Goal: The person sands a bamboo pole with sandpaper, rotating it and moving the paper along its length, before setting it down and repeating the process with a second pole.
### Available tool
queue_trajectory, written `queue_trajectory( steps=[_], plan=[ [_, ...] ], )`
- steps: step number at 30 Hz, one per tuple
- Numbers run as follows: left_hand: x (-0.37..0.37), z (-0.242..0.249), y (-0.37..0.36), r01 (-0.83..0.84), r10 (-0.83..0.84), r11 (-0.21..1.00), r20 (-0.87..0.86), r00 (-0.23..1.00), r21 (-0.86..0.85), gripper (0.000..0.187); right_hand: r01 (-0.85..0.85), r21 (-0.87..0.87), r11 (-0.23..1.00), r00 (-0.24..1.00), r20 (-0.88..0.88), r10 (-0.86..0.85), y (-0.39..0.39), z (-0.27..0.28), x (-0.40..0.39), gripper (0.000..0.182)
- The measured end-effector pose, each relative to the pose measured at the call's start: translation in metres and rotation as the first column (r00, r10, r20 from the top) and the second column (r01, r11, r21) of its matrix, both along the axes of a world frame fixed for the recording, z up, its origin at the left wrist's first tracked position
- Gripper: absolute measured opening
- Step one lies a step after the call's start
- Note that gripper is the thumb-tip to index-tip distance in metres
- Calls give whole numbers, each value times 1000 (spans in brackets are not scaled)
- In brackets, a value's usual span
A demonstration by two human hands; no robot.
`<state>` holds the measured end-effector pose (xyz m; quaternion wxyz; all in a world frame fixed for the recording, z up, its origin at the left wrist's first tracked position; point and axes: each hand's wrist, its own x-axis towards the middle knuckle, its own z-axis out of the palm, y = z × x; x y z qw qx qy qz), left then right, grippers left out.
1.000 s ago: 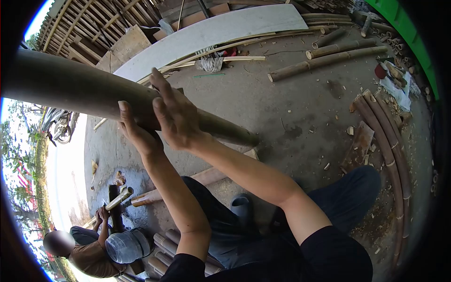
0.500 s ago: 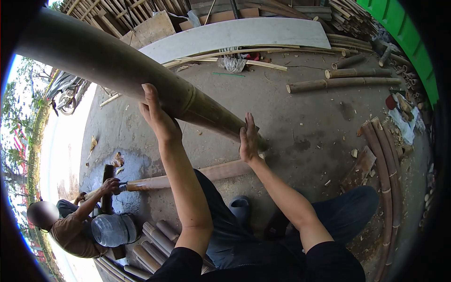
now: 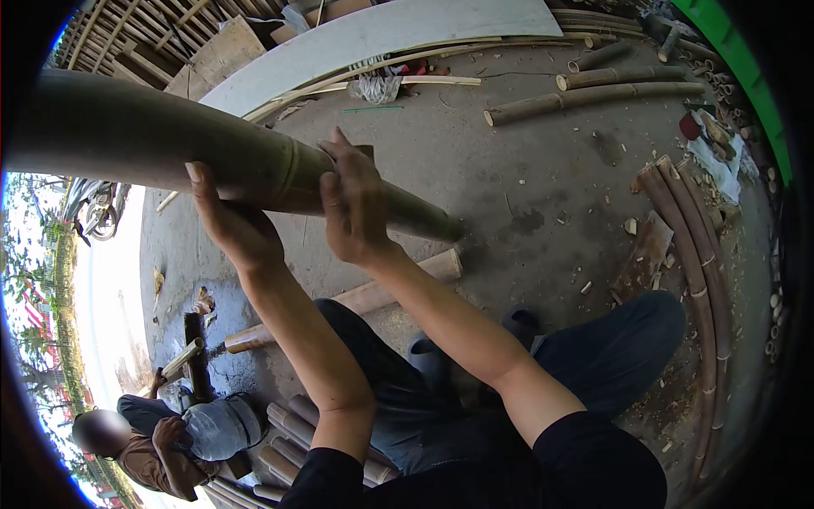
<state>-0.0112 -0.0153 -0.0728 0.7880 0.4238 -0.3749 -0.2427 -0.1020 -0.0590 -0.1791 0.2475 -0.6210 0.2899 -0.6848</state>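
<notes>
A thick greenish-brown bamboo pole slants across in front of me, from the upper left down to its far end near the middle. My left hand is closed against its underside, thumb up along the near side. My right hand wraps the pole just past a node ring, slightly blurred, with thumb and fingers against it. A small dark edge shows behind the right fingers; I cannot make out what it is. Below, another bamboo pole lies behind my forearms, its pale cut end facing right.
At the lower left a co-worker sits beside a clear plastic container. Cut bamboo lengths lie near my left knee. Long bamboo poles line the right side. More bamboo and a white board lie at the back.
My right hand has slid up the pole toward my left hand. The pole now lies flatter in view. The co-worker has drawn one hand back from the floor pole, and the view has shifted.
</notes>
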Motion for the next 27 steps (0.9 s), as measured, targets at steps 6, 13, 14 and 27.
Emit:
queue_trajectory(
  steps=[6, 13, 14, 27],
  plan=[
    [21, -3, -1, -189, 188, 982, 36, 981, 19, 84, 266, 501, 823, 963, -174, -205, -18, -276, -56, 56],
    [71, -35, 21, 371, -265, 867, 323, 909, -333, 112, 206, 622, 756, 977, -86, -196, -23, -329, -70, 57],
    [50, -23, 23, 420, -300, 837, 347, 888, -351, 109, 218, 647, 731, 970, -59, -237, -23, -333, -69, 57],
    [-49, 6, 24, -190, 188, 971, -28, 982, -147, 60, 97, 440, 893, 995, -34, -91, -22, -195, -101, 54]
  ],
)
